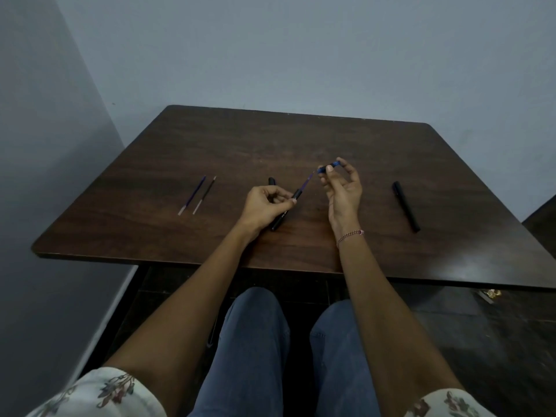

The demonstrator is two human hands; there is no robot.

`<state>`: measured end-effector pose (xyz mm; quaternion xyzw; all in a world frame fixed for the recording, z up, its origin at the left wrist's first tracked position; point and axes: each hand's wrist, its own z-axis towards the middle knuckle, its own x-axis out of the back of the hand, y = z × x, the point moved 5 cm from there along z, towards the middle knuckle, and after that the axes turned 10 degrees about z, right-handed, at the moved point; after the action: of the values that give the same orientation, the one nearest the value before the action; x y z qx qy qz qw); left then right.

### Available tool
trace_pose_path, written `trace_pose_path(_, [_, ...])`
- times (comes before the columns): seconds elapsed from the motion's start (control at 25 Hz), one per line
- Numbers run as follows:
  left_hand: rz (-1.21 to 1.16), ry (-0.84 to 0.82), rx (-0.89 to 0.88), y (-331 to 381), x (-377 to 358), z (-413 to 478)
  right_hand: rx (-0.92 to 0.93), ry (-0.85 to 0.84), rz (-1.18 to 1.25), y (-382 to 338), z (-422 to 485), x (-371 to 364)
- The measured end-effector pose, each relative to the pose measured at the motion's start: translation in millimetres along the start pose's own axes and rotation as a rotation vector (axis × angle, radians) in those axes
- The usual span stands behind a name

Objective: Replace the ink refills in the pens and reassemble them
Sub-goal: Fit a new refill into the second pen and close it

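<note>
1. Refills first: two spare refills [198,195] lie side by side on the desk [301,139] at centre left of the frame, a bluish one and a darker one, well apart from both hands.
2. Just left of centre, the left hand [261,206] is curled, palm down, thumb and forefinger pinched on the black pen barrel [284,212]. The barrel slants up to the right, its lower end on or just above the desk. Behind that hand a short black piece [272,181], likely a cap, peeks out.
3. From the barrel's open end a thin blue refill [307,180] sticks out towards the right hand.
4. Right of centre, the right hand [341,188] is raised with the wrist bent and palm turned inward, its fingertips pinched on a small blue tip section [329,167]; the other fingers are loosely spread. A bracelet [350,236] circles that wrist.
5. To do this step well, I would keep the barrel steady, pull the refill straight along its axis, and not bend the thin tube.
6. At centre right a second black pen [406,206] lies whole on the desk, not yet opened.
</note>
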<state>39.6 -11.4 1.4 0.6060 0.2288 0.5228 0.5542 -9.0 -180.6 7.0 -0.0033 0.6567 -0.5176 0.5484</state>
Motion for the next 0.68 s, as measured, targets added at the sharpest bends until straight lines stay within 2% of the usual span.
trace_pose_path(0.24, [0.014, -0.009, 0.002, -0.1, -0.7, -1.2, -0.005, -0.04, -0.006, 1.0, -1.9, -0.6])
trace_pose_path(0.68, [0.007, 0.019, -0.027, -3.3, -3.5, 0.4, -0.015, -0.146, -0.158, 3.3, -8.3, -5.0])
